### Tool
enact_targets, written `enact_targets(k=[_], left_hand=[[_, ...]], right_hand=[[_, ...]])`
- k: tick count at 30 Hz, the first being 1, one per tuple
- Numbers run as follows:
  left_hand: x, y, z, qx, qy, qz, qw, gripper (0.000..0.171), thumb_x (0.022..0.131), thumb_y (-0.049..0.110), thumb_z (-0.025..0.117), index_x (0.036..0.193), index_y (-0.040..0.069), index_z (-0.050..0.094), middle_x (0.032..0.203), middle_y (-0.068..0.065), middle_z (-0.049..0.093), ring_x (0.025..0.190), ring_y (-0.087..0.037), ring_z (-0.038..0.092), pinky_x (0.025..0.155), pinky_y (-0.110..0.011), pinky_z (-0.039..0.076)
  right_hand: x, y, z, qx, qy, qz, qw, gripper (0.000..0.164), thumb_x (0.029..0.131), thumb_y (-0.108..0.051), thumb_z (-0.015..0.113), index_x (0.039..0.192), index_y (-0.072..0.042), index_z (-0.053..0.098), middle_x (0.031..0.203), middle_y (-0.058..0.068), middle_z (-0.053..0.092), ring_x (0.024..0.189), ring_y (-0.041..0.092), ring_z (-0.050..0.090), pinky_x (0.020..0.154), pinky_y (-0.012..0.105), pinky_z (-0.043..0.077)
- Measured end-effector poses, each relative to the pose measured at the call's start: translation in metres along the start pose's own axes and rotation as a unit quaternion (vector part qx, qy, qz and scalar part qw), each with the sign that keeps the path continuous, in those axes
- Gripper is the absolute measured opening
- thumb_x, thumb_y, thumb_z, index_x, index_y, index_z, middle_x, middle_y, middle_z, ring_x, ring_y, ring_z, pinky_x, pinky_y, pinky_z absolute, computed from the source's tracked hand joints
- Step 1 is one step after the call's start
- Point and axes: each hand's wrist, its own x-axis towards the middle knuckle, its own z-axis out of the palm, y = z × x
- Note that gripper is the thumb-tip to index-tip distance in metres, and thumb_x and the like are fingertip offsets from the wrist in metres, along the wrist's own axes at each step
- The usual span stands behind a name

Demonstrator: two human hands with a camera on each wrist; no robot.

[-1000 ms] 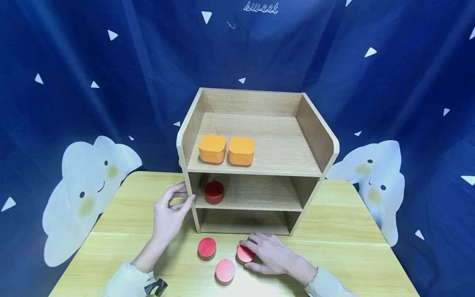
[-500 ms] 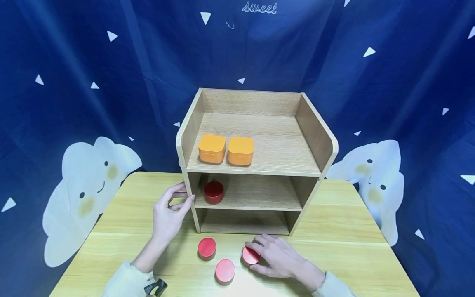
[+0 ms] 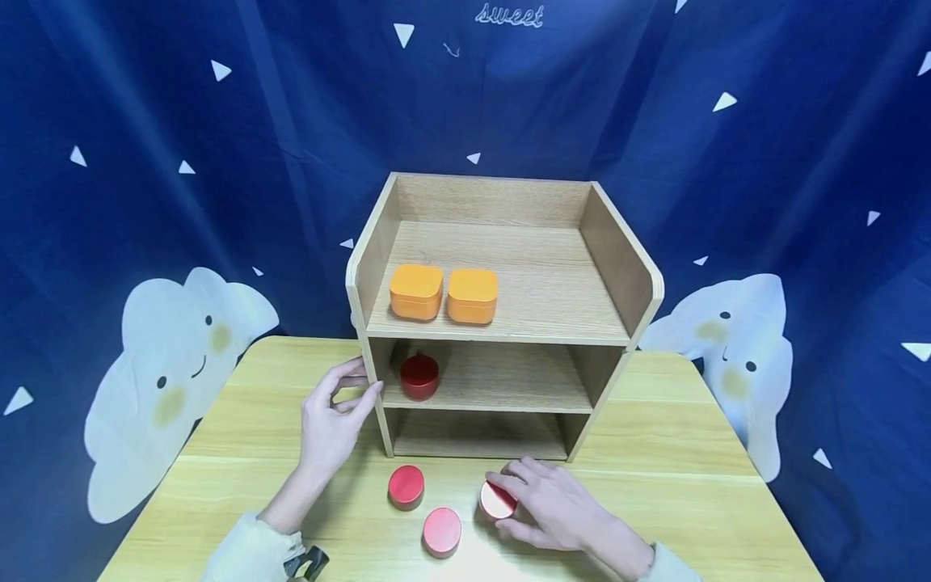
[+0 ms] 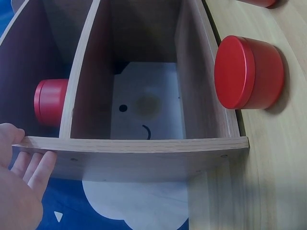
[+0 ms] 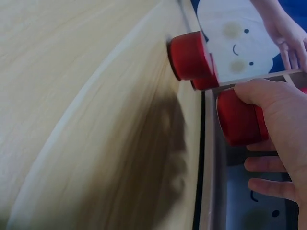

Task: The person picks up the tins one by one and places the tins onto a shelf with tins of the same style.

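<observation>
My right hand (image 3: 556, 511) grips a round red tin (image 3: 496, 503) by its sides, thumb on one side and fingers on the other. In the right wrist view this tin (image 5: 235, 120) looks lifted off the tabletop, its base in sight. My left hand (image 3: 330, 424) pinches the front edge of the left side panel of a wooden shelf unit (image 3: 502, 333), the thumb at the edge and fingers along the outer face. Two more red tins, one nearer the shelf (image 3: 406, 487) and one closer to me (image 3: 441, 532), stand on the table.
A red tin (image 3: 419, 377) stands at the left of the middle shelf. On the top shelf, two orange rounded-square tins (image 3: 416, 291) sit side by side at the front left. The wooden table (image 3: 676, 485) reaches a blue curtain (image 3: 502, 97) printed with clouds behind.
My right hand has shifted slightly right with its red tin, whose lid now catches more light. The left hand stays on the shelf panel, and the other tins keep their places.
</observation>
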Motion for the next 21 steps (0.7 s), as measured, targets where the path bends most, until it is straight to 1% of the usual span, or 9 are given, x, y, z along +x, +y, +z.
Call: enact_targets(k=[3, 8, 10, 12, 15, 17, 19, 21], left_hand=[[0.000, 0.001, 0.000, 0.001, 0.001, 0.001, 1.0000, 0.039, 0.085, -0.009, 0.081, 0.122, 0.000, 0.072, 0.105, 0.010, 0.072, 0.091, 0.006, 0.070, 0.072, -0.016, 0.066], [0.000, 0.001, 0.000, 0.004, -0.001, -0.003, 1.0000, 0.039, 0.085, -0.009, 0.081, 0.122, -0.001, 0.072, 0.106, -0.005, 0.074, 0.091, 0.007, 0.069, 0.072, -0.016, 0.066], [0.000, 0.001, 0.000, 0.004, -0.002, -0.005, 1.0000, 0.039, 0.085, -0.009, 0.081, 0.123, -0.001, 0.072, 0.106, -0.007, 0.074, 0.091, 0.008, 0.069, 0.072, -0.016, 0.066], [0.000, 0.002, 0.000, 0.002, -0.001, -0.006, 1.0000, 0.039, 0.086, -0.009, 0.081, 0.123, -0.001, 0.072, 0.106, -0.004, 0.074, 0.091, 0.007, 0.069, 0.072, -0.016, 0.066], [0.000, 0.003, 0.000, -0.001, 0.000, -0.008, 1.0000, 0.039, 0.086, -0.009, 0.080, 0.123, 0.000, 0.072, 0.105, 0.005, 0.073, 0.091, 0.007, 0.069, 0.073, -0.015, 0.066], [0.000, 0.003, 0.000, -0.001, 0.000, -0.011, 0.9999, 0.039, 0.086, -0.009, 0.080, 0.123, -0.001, 0.072, 0.105, 0.007, 0.073, 0.091, 0.007, 0.069, 0.073, -0.015, 0.066], [0.000, 0.004, 0.000, 0.000, 0.000, -0.012, 0.9999, 0.039, 0.086, -0.009, 0.080, 0.123, -0.001, 0.072, 0.106, 0.001, 0.074, 0.091, 0.007, 0.069, 0.073, -0.015, 0.066], [0.000, 0.004, 0.000, 0.002, -0.001, -0.012, 0.9999, 0.039, 0.086, -0.009, 0.080, 0.123, -0.001, 0.071, 0.106, -0.008, 0.075, 0.091, 0.008, 0.069, 0.072, -0.015, 0.066]], right_hand=[[0.002, -0.001, -0.004, -0.004, 0.009, -0.003, 1.000, 0.063, 0.081, -0.054, 0.085, 0.131, -0.018, 0.068, 0.109, -0.009, 0.069, 0.094, 0.006, 0.066, 0.074, 0.019, 0.060], [0.006, -0.003, -0.011, -0.012, 0.027, -0.009, 1.000, 0.061, 0.084, -0.055, 0.082, 0.132, -0.018, 0.068, 0.110, -0.008, 0.069, 0.094, 0.007, 0.065, 0.075, 0.020, 0.060], [0.007, -0.004, -0.013, -0.012, 0.034, -0.008, 0.999, 0.060, 0.085, -0.055, 0.080, 0.132, -0.019, 0.069, 0.110, -0.008, 0.069, 0.095, 0.006, 0.064, 0.076, 0.020, 0.060], [0.009, -0.004, -0.016, -0.010, 0.040, -0.007, 0.999, 0.060, 0.085, -0.056, 0.079, 0.132, -0.020, 0.069, 0.110, -0.009, 0.068, 0.094, 0.005, 0.063, 0.074, 0.020, 0.059], [0.013, -0.005, -0.020, -0.006, 0.051, -0.009, 0.999, 0.058, 0.087, -0.056, 0.078, 0.132, -0.020, 0.069, 0.108, -0.009, 0.068, 0.091, 0.005, 0.063, 0.071, 0.019, 0.058], [0.016, -0.006, -0.024, -0.006, 0.059, -0.014, 0.998, 0.058, 0.088, -0.056, 0.077, 0.131, -0.019, 0.069, 0.107, -0.009, 0.068, 0.089, 0.006, 0.062, 0.070, 0.019, 0.057], [0.019, -0.006, -0.028, -0.010, 0.068, -0.021, 0.997, 0.057, 0.088, -0.055, 0.077, 0.131, -0.018, 0.069, 0.107, -0.008, 0.068, 0.089, 0.007, 0.062, 0.069, 0.019, 0.057], [0.021, -0.007, -0.032, -0.014, 0.076, -0.025, 0.997, 0.057, 0.087, -0.054, 0.078, 0.130, -0.018, 0.069, 0.106, -0.008, 0.068, 0.089, 0.008, 0.062, 0.070, 0.020, 0.057]])
